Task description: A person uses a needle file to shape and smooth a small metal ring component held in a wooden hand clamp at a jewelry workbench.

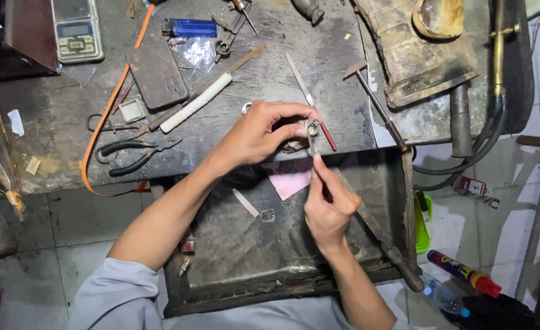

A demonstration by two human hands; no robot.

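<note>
1. Nearest the camera, a dark, worn metal tray (239, 256) juts out below the work surface (319, 67). On it lie a pale pink scrap of paper (289, 182) and a small flat sliver of metal (245, 202).
2. Above the tray, the right hand (328, 211) has its fingers closed around a thin metal tool (312, 148), likely a small file, held upright with its tip at the ring.
3. The left hand (261, 134) pinches a small silver ring (311, 128) between thumb and fingers, held in the air at the near edge of the surface, just above the pink scrap.
4. Judging by this, the ring is formed and is being worked by hand; how much of that work is left I cannot tell.
5. Farther left lie black-handled pliers (137, 154), an orange strap (108, 104), and a file with a white-wrapped handle (203, 98).
6. Farthest away sit a blue lighter (190, 27), a small grey pocket scale (77, 29), and a small hammer (374, 104) to the right.
</note>
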